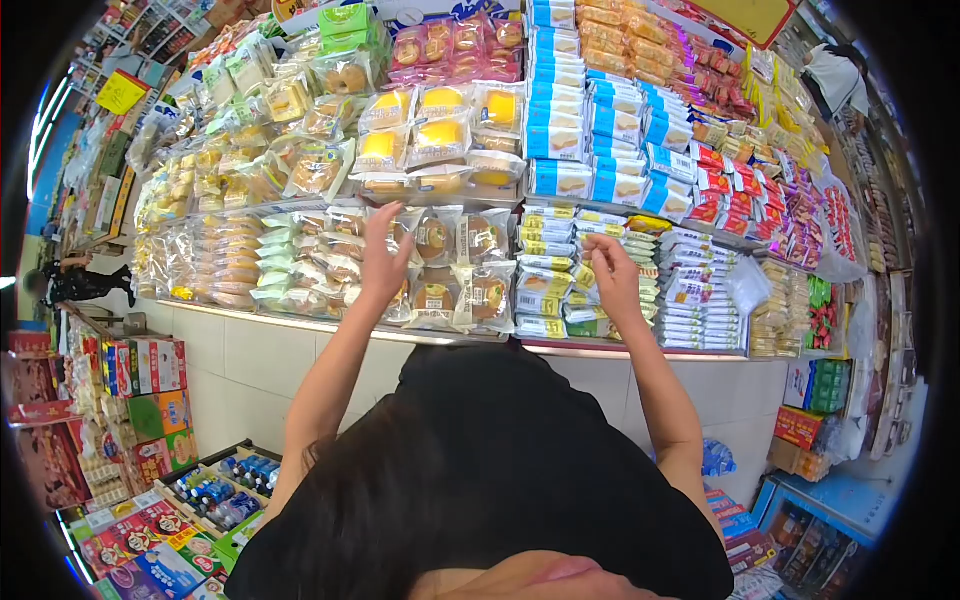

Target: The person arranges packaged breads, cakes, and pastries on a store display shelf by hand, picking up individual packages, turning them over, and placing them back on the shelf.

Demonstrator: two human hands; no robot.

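Observation:
My left hand [384,262] is over the front row of the display, fingers stretched out and spread, with nothing in it. Beneath and beside it lie clear-wrapped round cakes [434,300] and a stack of packaged buns [340,245]. Farther right, my right hand [616,278] hovers over yellow-and-white packets [545,285], its fingers loosely bent and the thumb apart from them. I see nothing held there; whether its fingertips touch a packet I cannot tell. White-and-purple packets [690,290] are stacked just right of that hand.
Behind the front row rise yellow-topped cakes [440,135], blue-and-white packets [555,130] and red-and-white packets [722,185]. A crumpled clear plastic bag [748,285] lies at the right. Boxed goods [150,370] stand at left, and another person [838,75] is at upper right.

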